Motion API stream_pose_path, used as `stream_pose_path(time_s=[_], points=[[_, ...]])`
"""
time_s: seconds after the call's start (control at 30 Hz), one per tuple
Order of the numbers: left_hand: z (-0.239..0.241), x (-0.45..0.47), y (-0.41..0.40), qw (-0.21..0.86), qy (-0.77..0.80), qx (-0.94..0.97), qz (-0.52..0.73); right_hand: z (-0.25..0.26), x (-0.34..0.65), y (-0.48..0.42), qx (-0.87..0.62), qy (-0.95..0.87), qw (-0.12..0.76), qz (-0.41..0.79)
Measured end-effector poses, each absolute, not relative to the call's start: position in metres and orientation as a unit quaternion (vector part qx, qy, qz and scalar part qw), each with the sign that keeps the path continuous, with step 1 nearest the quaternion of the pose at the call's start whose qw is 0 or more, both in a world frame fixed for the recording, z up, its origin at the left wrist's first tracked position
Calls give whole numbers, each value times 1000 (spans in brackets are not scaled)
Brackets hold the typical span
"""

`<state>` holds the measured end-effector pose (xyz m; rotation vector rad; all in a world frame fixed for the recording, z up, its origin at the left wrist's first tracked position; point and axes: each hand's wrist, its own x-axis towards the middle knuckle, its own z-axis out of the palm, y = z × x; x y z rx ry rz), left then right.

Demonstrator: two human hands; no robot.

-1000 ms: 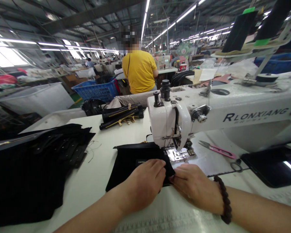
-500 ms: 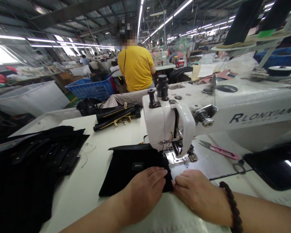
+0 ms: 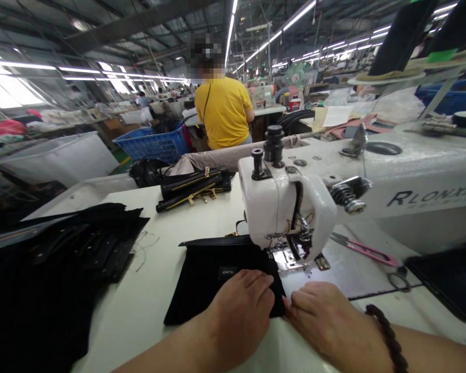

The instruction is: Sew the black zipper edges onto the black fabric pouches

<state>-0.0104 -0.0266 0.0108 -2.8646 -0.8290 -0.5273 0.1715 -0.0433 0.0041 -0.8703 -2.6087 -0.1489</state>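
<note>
A flat black fabric bag piece (image 3: pixel 196 290) with a small lettered label lies on the white table, its right edge at the presser foot (image 3: pixel 289 259) of the sewing machine (image 3: pixel 270 202). My left hand (image 3: pixel 244 311) rests on the piece below the label, fingers curled together and pressing the cloth. At the lower right corner, my right hand (image 3: pixel 322 316) is closed, thumb and fingertips pinching the edge; the exact grip is partly hidden. A dark beaded bracelet is on my right wrist.
Pink-handled snips (image 3: pixel 367 249) and a dark phone-like slab (image 3: pixel 446 280) lie right of the needle. Black rolled pieces with gold zippers (image 3: pixel 196 189) sit behind. Stacked black pieces (image 3: pixel 54 280) cover the left side. A person in yellow (image 3: pixel 223 111) sits ahead, near a blue basket (image 3: pixel 151 142).
The camera view has turned slightly left, so everything appears shifted right. Both hands keep nearly the same places on the black bag piece, with no clear movement of the cloth.
</note>
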Motion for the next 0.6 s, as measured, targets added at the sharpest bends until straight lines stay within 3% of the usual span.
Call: stream_pose_path(time_s=[0.2, 0.4, 0.6], points=[[2, -9, -27, 70, -288, -944, -146, -7, 174, -44, -334, -927, 165, -28], [0, -8, -23, 59, -272, -941, -194, -11, 175, -42, -347, -924, 157, -19], [8, -12, -14, -94, -307, -896, -307, -6, 170, -37, -355, -922, 155, -13]])
